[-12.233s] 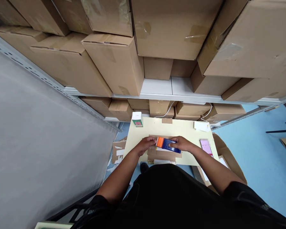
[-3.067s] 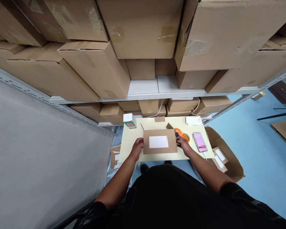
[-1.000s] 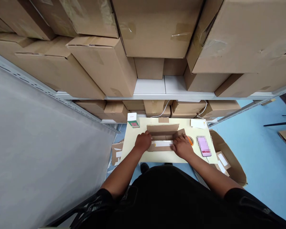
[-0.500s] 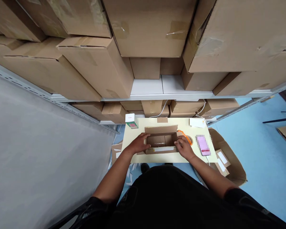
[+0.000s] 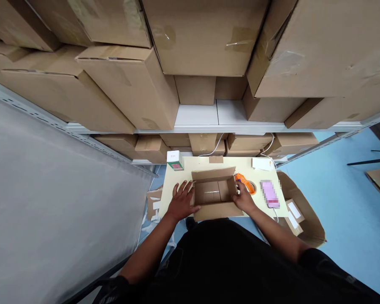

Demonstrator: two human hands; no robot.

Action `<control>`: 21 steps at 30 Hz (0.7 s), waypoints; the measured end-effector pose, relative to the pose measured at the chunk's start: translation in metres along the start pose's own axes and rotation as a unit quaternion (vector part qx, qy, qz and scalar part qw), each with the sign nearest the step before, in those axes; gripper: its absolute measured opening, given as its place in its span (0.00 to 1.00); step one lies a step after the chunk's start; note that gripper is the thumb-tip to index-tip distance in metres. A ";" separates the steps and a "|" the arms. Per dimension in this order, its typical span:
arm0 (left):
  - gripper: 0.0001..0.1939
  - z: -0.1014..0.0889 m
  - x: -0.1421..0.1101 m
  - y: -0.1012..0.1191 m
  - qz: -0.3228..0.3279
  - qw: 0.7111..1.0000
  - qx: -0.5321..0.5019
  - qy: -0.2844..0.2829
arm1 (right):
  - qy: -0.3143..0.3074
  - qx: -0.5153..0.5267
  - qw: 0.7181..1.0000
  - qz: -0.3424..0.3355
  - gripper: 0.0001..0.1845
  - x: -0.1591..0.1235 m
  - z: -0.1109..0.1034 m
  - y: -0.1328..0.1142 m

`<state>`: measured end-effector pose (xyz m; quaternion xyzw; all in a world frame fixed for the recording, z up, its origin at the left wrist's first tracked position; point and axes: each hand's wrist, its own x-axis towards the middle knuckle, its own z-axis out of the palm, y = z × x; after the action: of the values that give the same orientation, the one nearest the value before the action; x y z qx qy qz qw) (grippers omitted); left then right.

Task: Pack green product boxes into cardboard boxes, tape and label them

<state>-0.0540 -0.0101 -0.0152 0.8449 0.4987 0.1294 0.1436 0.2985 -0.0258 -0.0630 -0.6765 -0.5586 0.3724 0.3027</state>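
An open cardboard box (image 5: pixel 209 193) sits on the pale yellow table with its top facing me, and only its bare inside shows. Its front flap is folded out toward my body. My left hand (image 5: pixel 181 201) lies against the box's left side, fingers spread and thumb by the front flap. At the right end, my right hand (image 5: pixel 243 199) has its fingers curled around the box's edge. Just beyond that hand lies an orange tape dispenser (image 5: pixel 245 182) with a tape roll.
On the table (image 5: pixel 174 181) stand a small white-and-green box (image 5: pixel 175 160) and, to the right, a pink-screened phone (image 5: pixel 270 194) on a cable. A white item (image 5: pixel 261 164) lies behind it. Shelves of cartons (image 5: pixel 205 38) rise ahead. A large open carton (image 5: pixel 313 223) stands at right.
The box's front flap has swung outward toward me. My left hand has shifted from the box's rim to its left side and spread its fingers; my right hand stays at the right end.
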 end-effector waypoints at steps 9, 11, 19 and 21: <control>0.43 0.044 -0.040 0.009 -0.193 0.957 -0.204 -0.076 | 0.017 -0.056 0.997 -0.044 0.43 -0.013 0.011 0.012; 0.53 0.048 -0.043 0.012 -0.196 0.934 -0.280 -0.105 | 0.023 -0.064 0.997 -0.043 0.42 -0.014 0.013 0.013; 0.44 0.061 -0.033 0.020 -0.254 0.931 -0.253 -0.060 | 0.053 -0.002 0.998 0.018 0.41 -0.022 0.019 0.013; 0.43 0.061 -0.032 0.021 -0.255 0.933 -0.249 -0.055 | 0.049 0.050 0.997 0.028 0.41 -0.023 0.018 0.014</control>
<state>-0.0298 -0.0549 -0.0662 0.6324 0.6402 0.1617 0.4050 0.2887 -0.0516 -0.0806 -0.6935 -0.5043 0.3748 0.3527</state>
